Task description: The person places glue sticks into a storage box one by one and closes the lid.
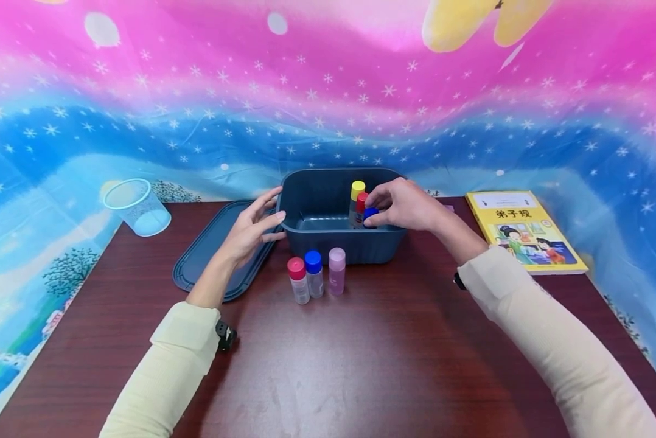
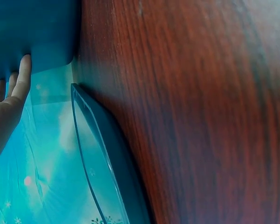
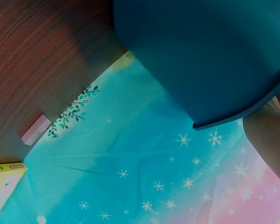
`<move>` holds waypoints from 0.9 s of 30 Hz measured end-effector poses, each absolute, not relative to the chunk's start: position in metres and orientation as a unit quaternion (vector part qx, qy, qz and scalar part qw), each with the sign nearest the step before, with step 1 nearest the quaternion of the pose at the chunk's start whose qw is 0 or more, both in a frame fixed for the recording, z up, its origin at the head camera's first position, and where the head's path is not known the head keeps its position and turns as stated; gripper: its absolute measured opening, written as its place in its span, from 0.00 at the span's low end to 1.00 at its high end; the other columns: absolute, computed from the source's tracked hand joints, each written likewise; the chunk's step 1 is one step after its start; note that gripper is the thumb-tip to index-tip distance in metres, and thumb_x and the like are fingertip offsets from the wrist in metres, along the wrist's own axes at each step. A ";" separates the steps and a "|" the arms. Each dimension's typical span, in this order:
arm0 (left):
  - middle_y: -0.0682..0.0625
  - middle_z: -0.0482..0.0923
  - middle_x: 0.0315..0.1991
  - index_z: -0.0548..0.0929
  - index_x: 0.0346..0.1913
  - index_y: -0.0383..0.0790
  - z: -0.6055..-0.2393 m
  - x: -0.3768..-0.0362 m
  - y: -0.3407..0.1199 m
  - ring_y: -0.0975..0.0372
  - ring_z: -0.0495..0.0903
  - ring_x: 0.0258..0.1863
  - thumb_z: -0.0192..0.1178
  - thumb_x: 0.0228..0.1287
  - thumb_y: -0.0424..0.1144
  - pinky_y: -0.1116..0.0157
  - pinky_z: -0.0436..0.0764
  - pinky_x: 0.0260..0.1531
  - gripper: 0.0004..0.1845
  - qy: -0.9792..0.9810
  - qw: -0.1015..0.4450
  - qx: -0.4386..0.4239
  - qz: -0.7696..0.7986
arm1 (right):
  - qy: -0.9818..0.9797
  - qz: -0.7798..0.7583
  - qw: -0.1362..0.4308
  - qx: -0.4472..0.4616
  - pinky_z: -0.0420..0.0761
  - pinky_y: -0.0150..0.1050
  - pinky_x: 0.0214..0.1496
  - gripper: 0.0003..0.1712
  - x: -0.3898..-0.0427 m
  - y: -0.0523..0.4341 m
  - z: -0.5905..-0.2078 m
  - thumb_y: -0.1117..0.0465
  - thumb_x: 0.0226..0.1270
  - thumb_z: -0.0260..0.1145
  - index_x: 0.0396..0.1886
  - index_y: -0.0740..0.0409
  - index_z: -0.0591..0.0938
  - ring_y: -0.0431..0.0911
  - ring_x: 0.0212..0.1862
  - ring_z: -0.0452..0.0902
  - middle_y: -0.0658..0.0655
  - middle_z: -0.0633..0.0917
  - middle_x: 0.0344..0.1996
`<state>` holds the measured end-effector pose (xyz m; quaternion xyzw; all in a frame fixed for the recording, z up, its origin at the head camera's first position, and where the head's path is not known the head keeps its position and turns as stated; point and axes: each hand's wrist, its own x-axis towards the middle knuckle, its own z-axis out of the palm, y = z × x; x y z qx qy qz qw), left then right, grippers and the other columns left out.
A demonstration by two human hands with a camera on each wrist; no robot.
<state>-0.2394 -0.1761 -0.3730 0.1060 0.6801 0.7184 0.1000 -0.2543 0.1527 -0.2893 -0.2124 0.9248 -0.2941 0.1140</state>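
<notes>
Hands work mid-frame: left hand (image 1: 251, 228) rests flat-fingered against the blue bin (image 1: 311, 210) wall, while right hand (image 1: 401, 204) pinches the blue-capped bottle (image 1: 369, 215) inside it, probably light, slick plastic, best gripped under the cap.

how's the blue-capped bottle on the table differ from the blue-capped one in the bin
The table bottle stands free in front of the bin, between a red-capped and a pink bottle; the bin bottle is gripped by the right hand. The table bottle shows whole, the bin bottle only its cap. Both have blue caps.
</notes>
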 end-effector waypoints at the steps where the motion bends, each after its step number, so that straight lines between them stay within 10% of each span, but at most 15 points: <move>1: 0.44 0.47 0.80 0.60 0.80 0.53 -0.373 -0.239 -0.176 0.48 0.57 0.76 0.59 0.74 0.43 0.40 0.73 0.61 0.35 0.681 0.100 0.107 0.718 | 0.925 -0.295 0.113 -0.210 0.82 0.52 0.57 0.24 -0.254 0.153 -0.289 0.59 0.63 0.77 0.56 0.63 0.84 0.55 0.56 0.81 0.61 0.85 0.53; 27: 0.42 0.57 0.76 0.60 0.80 0.49 -0.364 -0.239 -0.181 0.48 0.68 0.70 0.58 0.76 0.43 0.45 0.77 0.60 0.34 0.718 0.077 0.122 0.681 | 0.905 -0.374 0.022 -0.203 0.80 0.55 0.58 0.18 -0.251 0.175 -0.285 0.58 0.70 0.70 0.55 0.61 0.84 0.54 0.56 0.80 0.62 0.85 0.53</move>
